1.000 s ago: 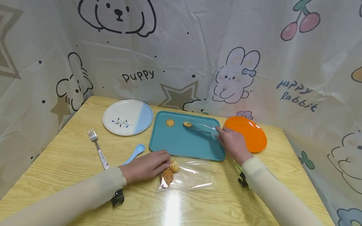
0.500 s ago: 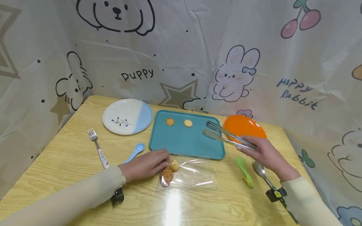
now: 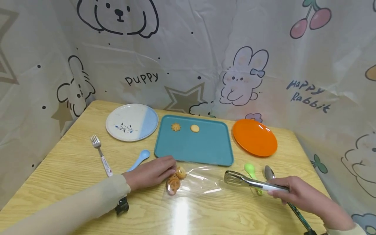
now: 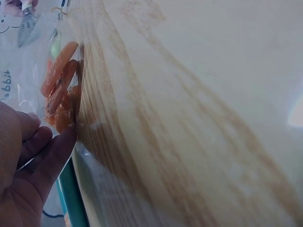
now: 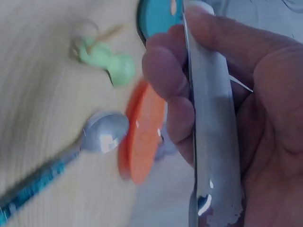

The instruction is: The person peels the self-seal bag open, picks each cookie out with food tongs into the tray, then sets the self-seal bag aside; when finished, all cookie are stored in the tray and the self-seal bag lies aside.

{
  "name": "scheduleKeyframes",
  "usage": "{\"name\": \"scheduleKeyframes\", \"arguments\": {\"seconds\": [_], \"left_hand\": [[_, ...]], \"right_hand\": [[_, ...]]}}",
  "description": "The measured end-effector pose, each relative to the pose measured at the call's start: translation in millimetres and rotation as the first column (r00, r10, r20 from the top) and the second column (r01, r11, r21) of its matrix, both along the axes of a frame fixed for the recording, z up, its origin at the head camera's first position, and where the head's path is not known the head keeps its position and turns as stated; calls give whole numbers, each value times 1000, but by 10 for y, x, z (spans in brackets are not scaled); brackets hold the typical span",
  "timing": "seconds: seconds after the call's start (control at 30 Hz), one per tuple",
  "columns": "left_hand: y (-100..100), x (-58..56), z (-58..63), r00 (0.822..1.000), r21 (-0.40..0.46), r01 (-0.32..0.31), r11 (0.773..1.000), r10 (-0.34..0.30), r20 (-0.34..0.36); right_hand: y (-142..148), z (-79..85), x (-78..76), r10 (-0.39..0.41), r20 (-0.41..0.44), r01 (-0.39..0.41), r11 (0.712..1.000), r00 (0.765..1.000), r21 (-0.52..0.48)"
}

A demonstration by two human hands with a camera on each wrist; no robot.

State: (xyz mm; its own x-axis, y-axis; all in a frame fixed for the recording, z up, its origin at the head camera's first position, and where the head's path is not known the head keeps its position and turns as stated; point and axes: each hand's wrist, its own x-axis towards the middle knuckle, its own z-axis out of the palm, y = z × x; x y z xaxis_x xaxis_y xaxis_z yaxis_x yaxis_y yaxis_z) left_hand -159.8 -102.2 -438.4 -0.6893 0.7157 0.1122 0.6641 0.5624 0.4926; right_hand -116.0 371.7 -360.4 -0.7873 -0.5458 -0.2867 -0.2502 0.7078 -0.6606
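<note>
My left hand (image 3: 152,173) pinches the side of a clear plastic bag (image 3: 202,179) lying on the table. Inside the bag are several cookies (image 3: 174,183), seen from close by in the left wrist view as a stack of brown cookies (image 4: 61,85). My right hand (image 3: 302,194) grips metal tongs (image 3: 252,182) by their handles, with the tips pointing left over the table near the bag's right end. Nothing shows between the tips. A star-shaped cookie (image 3: 176,127) and a round, pale cookie (image 3: 195,128) lie apart on the teal tray (image 3: 202,147).
A white and blue plate (image 3: 129,122) stands back left, an orange plate (image 3: 255,137) back right. A fork (image 3: 101,155) and a blue spoon (image 3: 141,158) lie left. A green spoon (image 3: 250,169) and a metal spoon (image 3: 269,173) lie right, under or near the tongs.
The tongs let go of the round cookie on the tray. My right hand has moved them right and toward me, off the tray. My left hand has stayed at the bag.
</note>
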Motion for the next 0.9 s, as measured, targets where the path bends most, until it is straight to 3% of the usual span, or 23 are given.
{"name": "scheduleKeyframes", "arguments": {"seconds": [0.23, 0.33, 0.43, 0.53, 0.67, 0.9], "left_hand": [[7, 3, -21, 1000, -2, 9, 1000, -9, -26], [9, 6, -29, 999, -3, 18, 1000, -18, -35], [7, 7, -39, 999, -3, 22, 1000, -22, -39], [6, 9, -43, 999, -3, 20, 1000, -20, -47], [6, 16, -45, 998, -3, 18, 1000, -18, -56], [11, 10, -49, 996, 11, 32, 999, -31, -79]], "right_hand": [[-390, -197, -69, 41, -36, -38, 997, 999, 69], [-545, -304, -137, 83, -48, -81, 996, 995, 41], [-681, -402, -235, 140, 11, -139, 990, 990, -26], [-778, -476, -336, 211, 128, -195, 973, 969, -125], [-857, -537, -429, 258, 291, -201, 956, 921, -213], [-974, -602, -471, 306, 396, -191, 933, 866, -304]]}}
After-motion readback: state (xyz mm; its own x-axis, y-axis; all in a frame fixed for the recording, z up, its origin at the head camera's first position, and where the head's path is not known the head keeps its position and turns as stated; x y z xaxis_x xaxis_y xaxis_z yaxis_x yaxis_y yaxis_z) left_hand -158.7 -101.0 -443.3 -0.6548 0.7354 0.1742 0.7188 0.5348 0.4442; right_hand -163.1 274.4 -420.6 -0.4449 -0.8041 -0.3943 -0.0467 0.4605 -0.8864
